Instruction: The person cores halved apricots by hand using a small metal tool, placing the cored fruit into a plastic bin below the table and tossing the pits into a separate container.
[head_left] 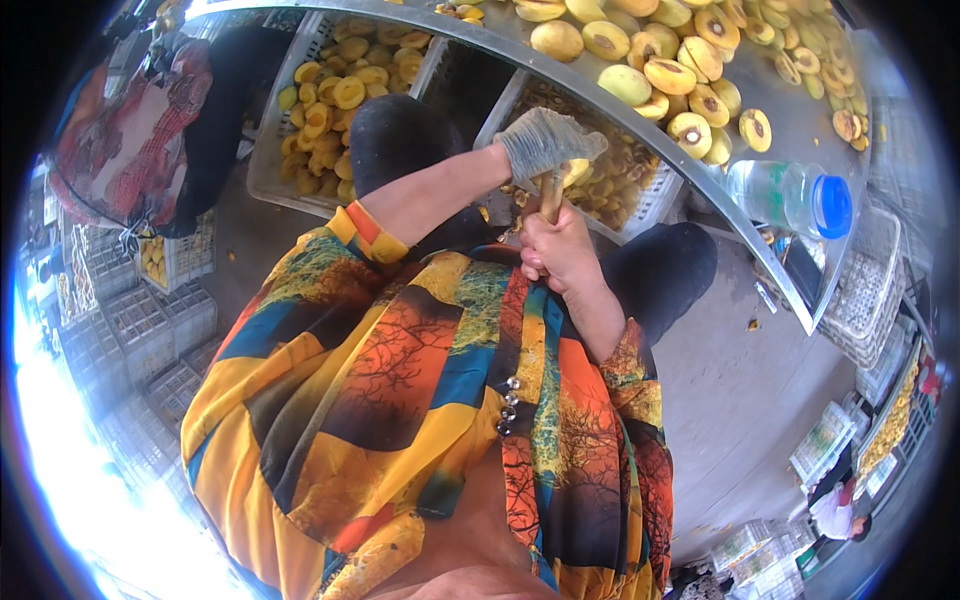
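My left hand (550,143), in a grey knitted glove, is closed on a piece of yellow fruit (576,172) that peeks out beneath its fingers. Just below it, my bare right hand (562,246) grips a tool with a wooden handle (551,194). The tool's upper end meets the gloved hand, and its working part is hidden there. Both hands are held together in front of my lap, over the near edge of a white crate (655,200) with pits and fruit scraps (610,190) in it.
Halved yellow fruit (670,75) lies on a metal-edged table (590,88) ahead, beside a clear bottle with a blue cap (832,206). A white crate of fruit halves (262,180) stands left of my knee. Another person (130,140) sits at far left, near stacked crates (140,325).
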